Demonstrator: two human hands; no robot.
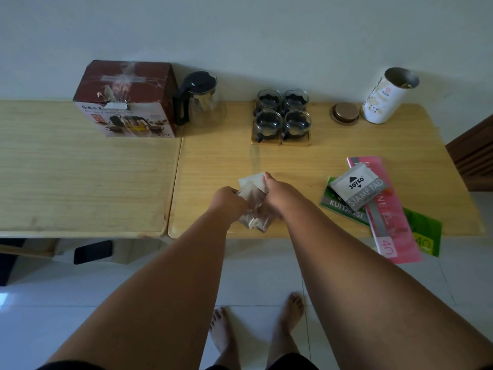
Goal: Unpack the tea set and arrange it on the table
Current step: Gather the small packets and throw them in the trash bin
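Note:
My left hand [229, 201] and my right hand [277, 194] both grip a crumpled wad of clear plastic and white paper wrapping [252, 192] above the near edge of the wooden table [213, 161]. A glass teapot [198, 100] with a black lid and handle stands at the back, right of the dark red tea set box [125, 100]. Several glass cups with black holders [282, 114] sit in a square on wooden coasters [280, 142] behind my hands.
A white tin [386, 96] stands open at the back right, its round lid [345, 113] beside it. A stamp pad box [358, 186] lies on pink and green booklets [392, 217] overhanging the near right edge. A second table [80, 169] adjoins on the left.

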